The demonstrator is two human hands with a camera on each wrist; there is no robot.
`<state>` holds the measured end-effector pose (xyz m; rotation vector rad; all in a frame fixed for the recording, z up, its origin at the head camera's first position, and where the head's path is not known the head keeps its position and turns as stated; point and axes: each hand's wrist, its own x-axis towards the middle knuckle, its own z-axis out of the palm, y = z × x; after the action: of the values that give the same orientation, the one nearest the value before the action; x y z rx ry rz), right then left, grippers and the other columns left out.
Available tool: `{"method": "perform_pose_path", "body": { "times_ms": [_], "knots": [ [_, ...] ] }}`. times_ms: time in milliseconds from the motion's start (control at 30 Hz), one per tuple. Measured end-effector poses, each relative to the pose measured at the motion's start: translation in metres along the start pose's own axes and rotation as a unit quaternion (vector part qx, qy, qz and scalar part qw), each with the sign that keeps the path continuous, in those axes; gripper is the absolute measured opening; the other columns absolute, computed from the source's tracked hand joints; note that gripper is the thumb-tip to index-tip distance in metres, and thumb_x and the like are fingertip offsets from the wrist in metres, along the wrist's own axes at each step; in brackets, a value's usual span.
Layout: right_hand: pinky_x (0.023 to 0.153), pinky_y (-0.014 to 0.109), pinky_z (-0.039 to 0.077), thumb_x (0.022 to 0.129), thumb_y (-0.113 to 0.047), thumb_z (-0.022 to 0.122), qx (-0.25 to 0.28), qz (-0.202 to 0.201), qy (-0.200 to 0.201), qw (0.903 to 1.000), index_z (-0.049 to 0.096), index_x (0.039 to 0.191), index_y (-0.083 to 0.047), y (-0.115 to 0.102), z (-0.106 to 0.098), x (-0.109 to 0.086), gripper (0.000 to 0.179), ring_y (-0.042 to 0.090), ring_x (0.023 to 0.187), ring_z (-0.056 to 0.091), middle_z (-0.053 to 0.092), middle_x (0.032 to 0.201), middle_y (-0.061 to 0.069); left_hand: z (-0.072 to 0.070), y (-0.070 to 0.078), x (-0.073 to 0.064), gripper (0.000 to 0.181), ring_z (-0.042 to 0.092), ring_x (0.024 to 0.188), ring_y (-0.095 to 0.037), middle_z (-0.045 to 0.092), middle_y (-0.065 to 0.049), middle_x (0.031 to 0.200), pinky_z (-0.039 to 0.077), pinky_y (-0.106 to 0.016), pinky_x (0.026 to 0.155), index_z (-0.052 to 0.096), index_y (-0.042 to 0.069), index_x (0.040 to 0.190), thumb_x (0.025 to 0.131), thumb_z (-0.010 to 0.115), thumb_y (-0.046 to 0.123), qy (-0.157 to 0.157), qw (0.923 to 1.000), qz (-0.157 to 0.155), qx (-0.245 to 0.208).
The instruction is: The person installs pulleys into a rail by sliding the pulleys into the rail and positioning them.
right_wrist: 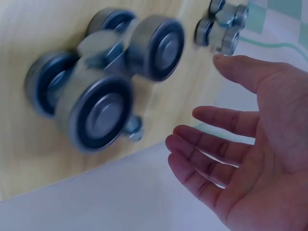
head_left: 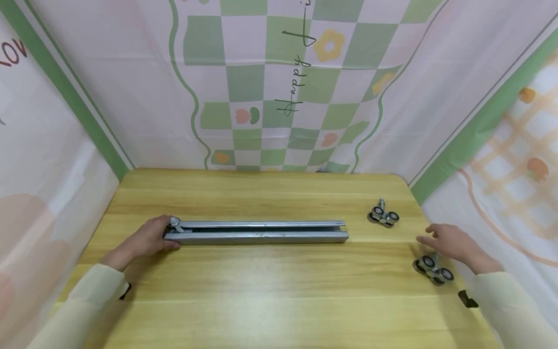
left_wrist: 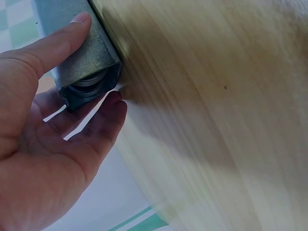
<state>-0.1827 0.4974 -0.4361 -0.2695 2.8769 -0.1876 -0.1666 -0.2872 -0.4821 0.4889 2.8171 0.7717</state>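
A grey metal channel rail (head_left: 261, 238) lies crosswise on the wooden table, its slot facing up. My left hand (head_left: 150, 237) holds the rail's left end, thumb on the near side and fingers round the far side. A bolt (head_left: 175, 222) sticks up through the slot there, and in the left wrist view a round wheel (left_wrist: 89, 83) shows inside the rail's end. To the right, my right hand (head_left: 453, 245) hovers with fingers spread beside a four-wheeled roller trolley (head_left: 429, 264). Another such trolley (head_left: 383, 216) sits farther back, bolt pointing away.
The wooden table (head_left: 244, 300) has rounded far corners. A patterned cloth (head_left: 287, 82) hangs behind it, with more cloth at both sides. The nearer trolley stands close to the table's right edge. Black straps or mounts (head_left: 468, 298) show at both wrists.
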Motion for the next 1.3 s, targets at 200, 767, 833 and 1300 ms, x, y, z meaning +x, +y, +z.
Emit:
{"method": "perform_pose_path", "body": {
  "times_ms": [200, 767, 833, 1300],
  "knots": [
    [0.08, 0.063, 0.056, 0.104, -0.034, 0.068, 0.012, 0.011, -0.016, 0.9997, 0.061, 0.118, 0.022, 0.012, 0.005, -0.003, 0.058, 0.05, 0.093, 0.068, 0.067, 0.107, 0.039, -0.001, 0.0, -0.003, 0.05, 0.064, 0.094, -0.031, 0.068, -0.016, 0.103, 0.054, -0.053, 0.084, 0.064, -0.007, 0.114, 0.08, 0.094, 0.016, 0.008, 0.9999, 0.007, 0.001],
    [0.078, 0.06, 0.057, 0.102, -0.03, 0.068, 0.024, 0.022, -0.027, 0.9991, 0.068, 0.106, 0.015, 0.02, 0.017, -0.002, 0.045, 0.039, 0.085, 0.069, 0.072, 0.095, 0.024, 0.0, 0.001, -0.001, 0.049, 0.064, 0.093, -0.029, 0.069, -0.016, 0.103, 0.054, -0.05, 0.082, 0.065, -0.007, 0.113, 0.08, 0.094, 0.016, 0.018, 0.9997, 0.016, 0.0],
    [0.078, 0.059, 0.057, 0.102, -0.029, 0.069, 0.023, 0.021, -0.027, 0.9992, 0.069, 0.104, 0.013, 0.021, 0.018, -0.002, 0.043, 0.038, 0.084, 0.069, 0.073, 0.094, 0.022, 0.0, 0.0, -0.001, 0.05, 0.064, 0.092, -0.029, 0.068, -0.016, 0.103, 0.054, -0.049, 0.082, 0.065, -0.007, 0.113, 0.08, 0.094, 0.017, 0.019, 0.9997, 0.017, 0.0],
    [0.068, 0.047, 0.055, 0.096, -0.023, 0.074, 0.036, 0.029, -0.027, 0.9986, 0.069, 0.097, 0.009, 0.022, 0.022, -0.002, 0.032, 0.028, 0.076, 0.065, 0.071, 0.086, 0.015, 0.002, -0.003, -0.002, 0.047, 0.063, 0.091, -0.026, 0.068, -0.014, 0.102, 0.052, -0.046, 0.08, 0.065, -0.005, 0.112, 0.081, 0.093, 0.016, 0.024, 0.9995, 0.017, -0.011]
  ]
}}
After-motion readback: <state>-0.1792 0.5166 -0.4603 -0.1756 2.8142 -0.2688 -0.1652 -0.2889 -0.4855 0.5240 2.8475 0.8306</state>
